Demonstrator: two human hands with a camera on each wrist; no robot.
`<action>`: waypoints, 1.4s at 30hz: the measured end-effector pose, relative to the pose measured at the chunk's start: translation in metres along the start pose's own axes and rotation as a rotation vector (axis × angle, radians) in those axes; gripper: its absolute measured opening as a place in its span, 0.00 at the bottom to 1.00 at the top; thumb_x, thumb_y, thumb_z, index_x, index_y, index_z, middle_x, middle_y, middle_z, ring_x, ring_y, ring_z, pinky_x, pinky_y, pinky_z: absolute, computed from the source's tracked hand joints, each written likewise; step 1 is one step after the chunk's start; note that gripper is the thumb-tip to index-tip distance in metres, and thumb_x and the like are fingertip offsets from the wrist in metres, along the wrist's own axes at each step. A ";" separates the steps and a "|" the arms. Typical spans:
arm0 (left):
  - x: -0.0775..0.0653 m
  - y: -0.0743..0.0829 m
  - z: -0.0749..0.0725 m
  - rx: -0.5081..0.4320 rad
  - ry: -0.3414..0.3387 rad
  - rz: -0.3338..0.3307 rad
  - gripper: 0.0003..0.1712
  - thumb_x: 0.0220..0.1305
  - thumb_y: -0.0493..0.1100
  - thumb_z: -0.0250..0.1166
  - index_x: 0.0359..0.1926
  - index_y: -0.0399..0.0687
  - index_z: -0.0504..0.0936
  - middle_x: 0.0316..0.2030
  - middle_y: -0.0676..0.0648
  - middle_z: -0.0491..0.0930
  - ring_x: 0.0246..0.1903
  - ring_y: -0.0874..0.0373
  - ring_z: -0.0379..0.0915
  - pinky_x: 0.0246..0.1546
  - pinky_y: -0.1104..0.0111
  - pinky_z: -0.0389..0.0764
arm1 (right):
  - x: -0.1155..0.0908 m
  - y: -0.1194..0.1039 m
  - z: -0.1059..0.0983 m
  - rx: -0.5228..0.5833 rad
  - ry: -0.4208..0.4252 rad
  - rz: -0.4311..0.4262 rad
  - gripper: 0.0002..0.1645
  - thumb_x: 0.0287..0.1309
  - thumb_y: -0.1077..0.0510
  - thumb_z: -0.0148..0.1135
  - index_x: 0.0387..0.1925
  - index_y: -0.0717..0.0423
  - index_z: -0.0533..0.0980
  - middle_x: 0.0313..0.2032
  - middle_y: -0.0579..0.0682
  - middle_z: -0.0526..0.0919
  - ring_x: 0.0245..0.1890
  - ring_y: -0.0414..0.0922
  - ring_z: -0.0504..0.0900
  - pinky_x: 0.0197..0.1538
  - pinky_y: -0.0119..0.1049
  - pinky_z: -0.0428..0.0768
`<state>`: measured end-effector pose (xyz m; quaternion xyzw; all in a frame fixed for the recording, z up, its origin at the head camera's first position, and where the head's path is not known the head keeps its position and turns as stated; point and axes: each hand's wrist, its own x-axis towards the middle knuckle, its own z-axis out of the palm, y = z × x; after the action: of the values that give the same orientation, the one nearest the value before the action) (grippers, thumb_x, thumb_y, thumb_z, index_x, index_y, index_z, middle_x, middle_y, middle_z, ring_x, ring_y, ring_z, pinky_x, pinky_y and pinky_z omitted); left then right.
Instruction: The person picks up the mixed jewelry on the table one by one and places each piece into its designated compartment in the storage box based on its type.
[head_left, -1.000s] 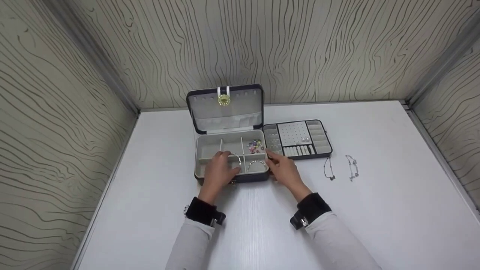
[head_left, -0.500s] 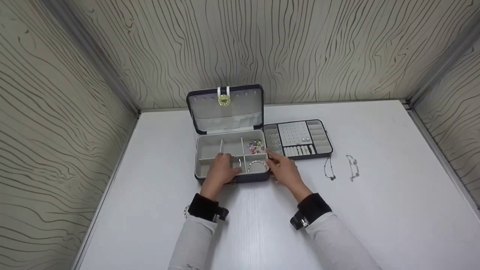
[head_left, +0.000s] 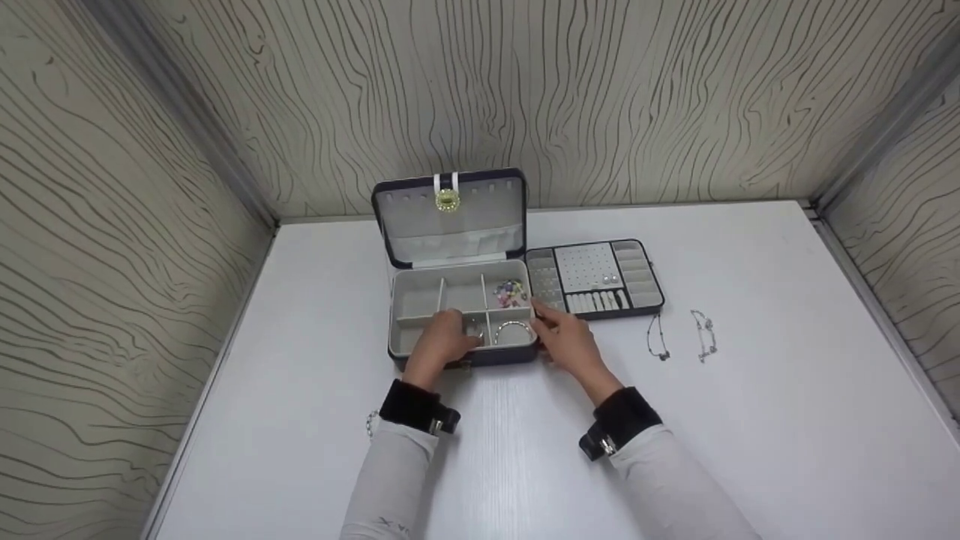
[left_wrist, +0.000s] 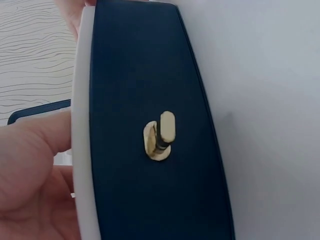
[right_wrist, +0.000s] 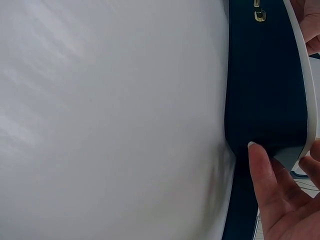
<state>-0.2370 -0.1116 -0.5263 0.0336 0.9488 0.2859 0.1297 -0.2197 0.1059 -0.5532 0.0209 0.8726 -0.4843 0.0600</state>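
Observation:
An open jewelry box, dark blue with a light lining and dividers, stands in the head view. My left hand reaches into its front middle compartment and grips a silver bangle, partly hidden by the fingers. In the left wrist view, the thumb bends over the box rim beside a gold clasp post; the bangle is out of sight there. With my right hand I hold the box's front right corner, one finger on its front face in the right wrist view. A second bangle lies in the front right compartment.
Small colourful pieces fill part of the back right compartment. The raised lid stands behind. Right of the box lies a lift-out tray with earrings and rings. Two fine chains, a dark-beaded one and a silver one, lie farther right.
My left hand has moved slightly down and lower into the front middle compartment, and the bangle with it, now showing less above the dividers. The right hand stays at the box corner.

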 end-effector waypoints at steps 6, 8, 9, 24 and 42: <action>0.002 0.000 0.004 0.025 0.019 -0.002 0.17 0.52 0.43 0.74 0.34 0.34 0.78 0.30 0.42 0.78 0.29 0.51 0.73 0.37 0.57 0.79 | 0.001 0.001 0.002 -0.006 -0.001 0.004 0.27 0.68 0.51 0.58 0.67 0.42 0.70 0.42 0.55 0.82 0.27 0.52 0.83 0.26 0.37 0.81; 0.003 -0.001 0.005 0.025 0.031 -0.004 0.16 0.52 0.42 0.74 0.32 0.35 0.78 0.29 0.43 0.78 0.28 0.51 0.73 0.35 0.57 0.79 | 0.001 0.001 0.002 -0.010 0.000 -0.002 0.27 0.68 0.52 0.58 0.67 0.42 0.70 0.42 0.55 0.82 0.27 0.51 0.83 0.26 0.37 0.80; 0.003 -0.001 0.005 0.030 0.036 -0.003 0.16 0.51 0.42 0.74 0.31 0.35 0.78 0.28 0.43 0.78 0.27 0.52 0.73 0.33 0.58 0.79 | 0.001 0.001 0.002 -0.021 0.003 -0.010 0.27 0.68 0.52 0.58 0.67 0.43 0.70 0.42 0.54 0.82 0.26 0.50 0.82 0.26 0.37 0.80; -0.011 -0.010 0.003 -0.011 0.094 0.074 0.11 0.63 0.39 0.64 0.26 0.39 0.77 0.25 0.45 0.76 0.25 0.52 0.71 0.32 0.57 0.77 | 0.000 0.001 0.003 -0.042 -0.010 -0.040 0.27 0.69 0.51 0.58 0.67 0.45 0.70 0.42 0.53 0.83 0.26 0.45 0.81 0.27 0.35 0.80; -0.082 -0.044 -0.042 -0.117 0.351 0.081 0.20 0.59 0.37 0.70 0.53 0.37 0.81 0.45 0.41 0.81 0.38 0.54 0.80 0.35 0.64 0.82 | 0.001 0.001 -0.002 -0.015 -0.018 -0.015 0.27 0.69 0.51 0.57 0.68 0.44 0.69 0.41 0.54 0.81 0.27 0.49 0.82 0.26 0.37 0.81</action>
<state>-0.1685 -0.1815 -0.4983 0.0137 0.9366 0.3469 -0.0479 -0.2204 0.1082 -0.5534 0.0097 0.8757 -0.4784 0.0643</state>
